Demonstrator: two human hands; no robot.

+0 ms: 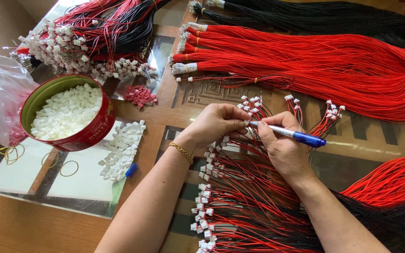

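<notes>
Glass-topped wooden table [132,117], buried in wire harness work.

Left hand [216,122] pinches what looks like a small white connector [246,122] on a red wire, hard to tell at this size, while the right hand [282,145] is closed around a blue pen [296,136], tip touching that connector. Finished red-and-black leads [240,197] fan out just below, a red tin of white housings [69,115] sits well to the left, long red wire bundles [315,61] behind. If the pen tip slips, it could jab a fingertip or bend the terminal.

Glass-topped table [174,100]: wire bundles [315,61], red tin [92,131].
</notes>
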